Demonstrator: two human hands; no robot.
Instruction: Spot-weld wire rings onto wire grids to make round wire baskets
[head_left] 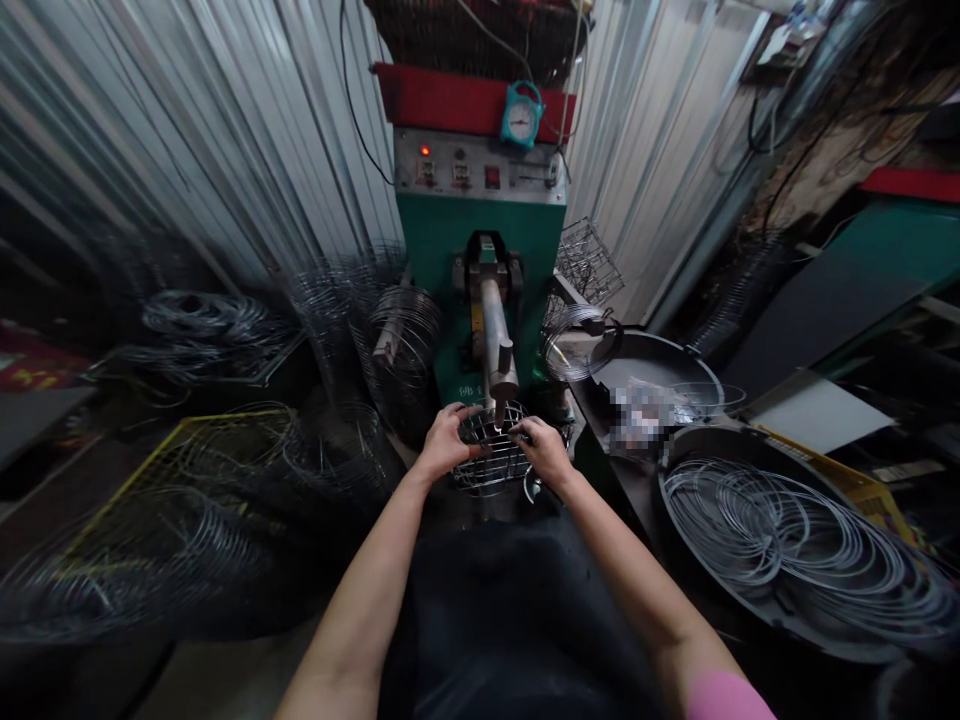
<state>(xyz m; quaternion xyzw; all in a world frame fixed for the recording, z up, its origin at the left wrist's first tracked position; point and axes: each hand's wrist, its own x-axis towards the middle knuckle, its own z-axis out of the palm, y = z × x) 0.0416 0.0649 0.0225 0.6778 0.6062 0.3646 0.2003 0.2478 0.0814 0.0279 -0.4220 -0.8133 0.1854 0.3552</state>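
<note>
A round wire basket [491, 472] sits under the electrode arm [497, 335] of a green spot-welding machine [427, 240]. The arm's tip comes down at the basket's upper rim, where a small bright spot shows. My left hand [448, 442] is closed on the left side of the rim, thumb and fingers round the wires. On the right side, my right hand [546, 452] pinches the rim close to the tip; whether a loose wire is also between those fingers is too small to tell.
Coils of wire hang on the machine's left bracket [388, 335] and right side [577, 345]. Wire rings fill a large black pan [664, 490] at right. At left, more rings lie by a yellow-edged crate [142, 480]. A turquoise dial clock [521, 118] hangs above the control panel [476, 165].
</note>
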